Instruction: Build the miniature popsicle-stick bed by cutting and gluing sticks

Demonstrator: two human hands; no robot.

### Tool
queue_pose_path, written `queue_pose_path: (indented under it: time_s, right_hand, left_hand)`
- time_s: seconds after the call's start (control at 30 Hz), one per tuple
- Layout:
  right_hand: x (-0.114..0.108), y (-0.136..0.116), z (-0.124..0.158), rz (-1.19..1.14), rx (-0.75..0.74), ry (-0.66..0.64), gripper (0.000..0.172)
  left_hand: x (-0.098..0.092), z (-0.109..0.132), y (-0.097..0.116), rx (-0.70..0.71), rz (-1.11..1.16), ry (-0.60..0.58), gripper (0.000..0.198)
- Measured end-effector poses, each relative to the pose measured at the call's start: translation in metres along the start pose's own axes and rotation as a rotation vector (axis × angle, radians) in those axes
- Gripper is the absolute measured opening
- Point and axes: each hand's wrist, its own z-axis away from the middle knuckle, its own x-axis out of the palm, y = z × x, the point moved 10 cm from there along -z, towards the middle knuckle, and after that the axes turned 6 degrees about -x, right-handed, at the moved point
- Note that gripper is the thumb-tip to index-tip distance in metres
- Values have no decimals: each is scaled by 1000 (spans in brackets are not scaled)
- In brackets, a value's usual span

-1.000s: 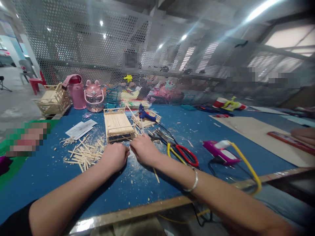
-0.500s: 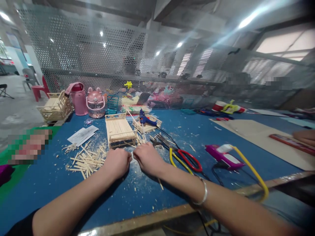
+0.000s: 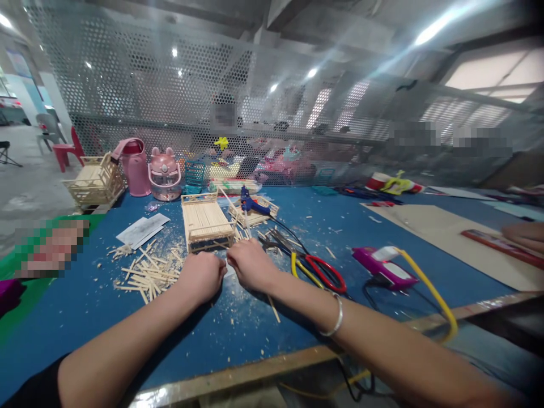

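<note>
My left hand (image 3: 203,276) and my right hand (image 3: 251,264) are both closed, almost touching, just in front of a small bed-shaped frame (image 3: 207,218) made of thin wooden sticks. Whatever the fingers pinch is too small or hidden to make out. Left of my left hand lies a heap of cut wooden sticks (image 3: 147,276). Beyond my right hand a blue hot glue gun (image 3: 254,206) rests on more stick work. Pliers with red and yellow handles (image 3: 326,273) lie to the right of my right hand.
A pink flask (image 3: 135,170), a pink bear-eared bottle (image 3: 164,175) and another stick model (image 3: 94,180) stand at the back left. A purple device (image 3: 385,269) with a yellow tube is at right. Another person's hand (image 3: 525,235) is at the far right. Wood crumbs litter the blue table (image 3: 238,340).
My right hand has shifted slightly left, nearer my left hand, and its forearm has moved left too. The view has tilted a little; the objects on the table keep their places.
</note>
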Motion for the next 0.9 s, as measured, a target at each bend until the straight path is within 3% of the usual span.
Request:
queue_pose_path:
  time_s: [0.1,0.27,0.5,0.9]
  right_hand:
    - [-5,-4,13,0,-79,5,16]
    - [-31,19,26,-54,46,159,16]
    - [-7,-1,0,-5,-47,22,18]
    - [-6,3,-4,24,-28,36,18]
  left_hand:
    - [1,0,0,8,12,-3,29]
    - [0,1,0,17,27,5,27]
    - [1,2,-1,-2,25,3,27]
    - [0,0,0,5,19,6,28]
